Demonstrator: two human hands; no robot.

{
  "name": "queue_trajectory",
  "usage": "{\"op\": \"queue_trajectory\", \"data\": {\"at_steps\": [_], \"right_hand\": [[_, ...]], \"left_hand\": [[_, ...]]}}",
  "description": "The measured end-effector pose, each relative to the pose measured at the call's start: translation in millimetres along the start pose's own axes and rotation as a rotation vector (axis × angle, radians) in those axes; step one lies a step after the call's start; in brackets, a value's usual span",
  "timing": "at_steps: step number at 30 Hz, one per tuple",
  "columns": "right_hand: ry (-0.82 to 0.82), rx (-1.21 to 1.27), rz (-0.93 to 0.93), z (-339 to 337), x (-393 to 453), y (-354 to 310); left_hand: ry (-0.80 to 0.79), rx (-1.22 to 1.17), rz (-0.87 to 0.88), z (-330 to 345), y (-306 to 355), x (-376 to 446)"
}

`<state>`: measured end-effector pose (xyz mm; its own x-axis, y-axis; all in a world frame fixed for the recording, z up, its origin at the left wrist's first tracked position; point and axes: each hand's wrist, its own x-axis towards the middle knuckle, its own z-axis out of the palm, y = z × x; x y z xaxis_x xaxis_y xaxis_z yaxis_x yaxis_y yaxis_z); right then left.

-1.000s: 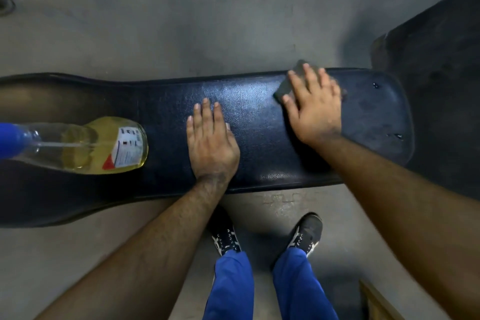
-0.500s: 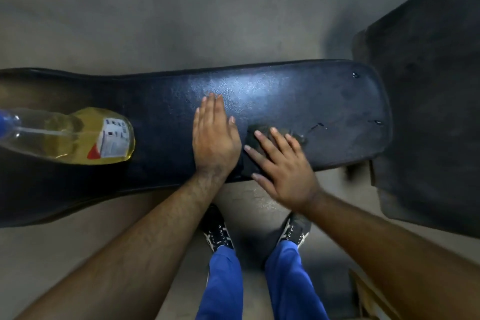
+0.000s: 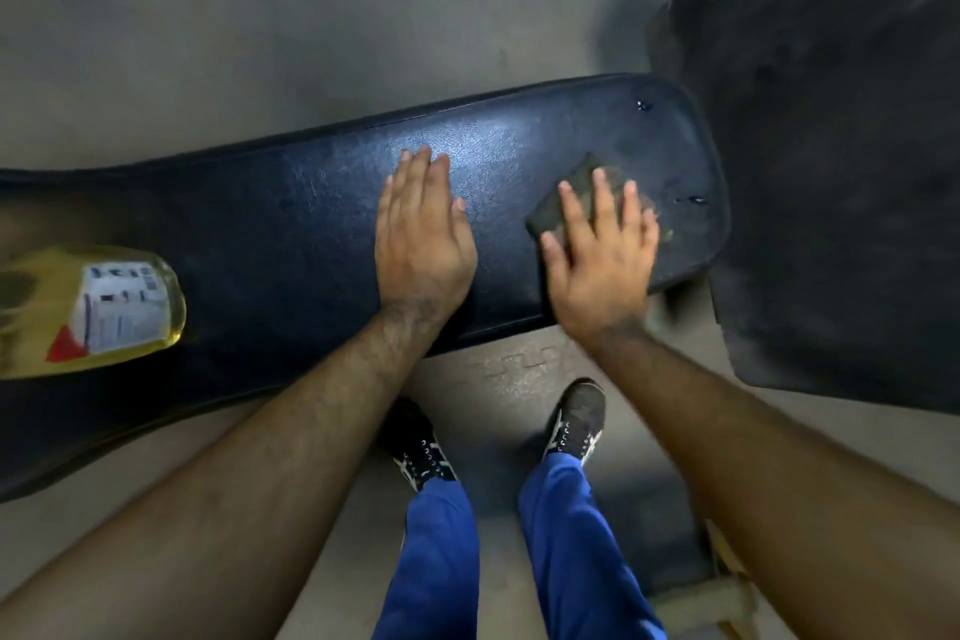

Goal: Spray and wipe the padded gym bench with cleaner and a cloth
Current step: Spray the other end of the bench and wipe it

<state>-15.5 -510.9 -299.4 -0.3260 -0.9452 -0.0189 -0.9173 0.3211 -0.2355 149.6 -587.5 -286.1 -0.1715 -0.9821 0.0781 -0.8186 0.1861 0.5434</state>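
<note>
A long black padded bench (image 3: 291,234) runs across the view from left to right. My right hand (image 3: 602,255) presses flat on a dark grey cloth (image 3: 563,203) near the bench's right end, fingers straight and spread. Flat on the pad at its middle lies my left hand (image 3: 421,239), fingers together, holding nothing. A clear bottle of yellow cleaner (image 3: 98,312) with a white label lies on its side on the bench at the far left, apart from both hands.
A dark rubber mat (image 3: 841,161) covers the floor to the right of the bench. Grey concrete floor (image 3: 311,26) lies beyond it. My feet in dark shoes (image 3: 576,424) stand close to the near edge. A wooden piece (image 3: 727,582) sits low right.
My right hand slid the cloth from the bench's far right edge to the near edge beside my left hand, then back out toward the right end. My left hand stayed planted.
</note>
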Motion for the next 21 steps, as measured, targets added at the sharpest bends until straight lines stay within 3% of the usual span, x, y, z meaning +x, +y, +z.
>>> {"op": "queue_trajectory", "data": {"at_steps": [1,4,5,6,8,9,10,13,14,17,18,21], "right_hand": [[0.0,-0.007,-0.06,3,-14,-11],[-0.191,-0.024,-0.691,-8,-25,18],[-0.187,-0.037,-0.75,-12,-7,34],[-0.169,-0.048,-0.661,-13,12,44],[-0.105,-0.022,-0.193,-11,46,40],[-0.1,-0.039,-0.069,-7,52,27],[-0.11,-0.064,-0.12,-6,53,13],[-0.22,-0.095,-0.632,-14,74,28],[-0.218,-0.11,-0.653,-19,94,39],[-0.15,-0.067,-0.186,-16,131,28],[-0.161,-0.063,-0.159,-11,128,12],[-0.255,-0.053,-0.644,-9,117,3]], "left_hand": [[-0.004,-0.011,-0.028,3,3,7],[-0.021,0.016,-0.07,14,9,23],[-0.024,0.071,-0.059,18,9,23],[-0.026,0.136,-0.04,22,9,21],[-0.039,0.23,-0.02,28,9,19],[-0.048,0.257,-0.019,29,9,19],[-0.051,0.279,-0.017,29,9,19],[-0.062,0.324,-0.008,26,11,22],[-0.067,0.328,-0.007,26,11,22],[-0.067,0.349,-0.009,27,12,22],[-0.072,0.353,-0.01,27,12,22],[-0.084,0.367,-0.016,26,13,24]]}}
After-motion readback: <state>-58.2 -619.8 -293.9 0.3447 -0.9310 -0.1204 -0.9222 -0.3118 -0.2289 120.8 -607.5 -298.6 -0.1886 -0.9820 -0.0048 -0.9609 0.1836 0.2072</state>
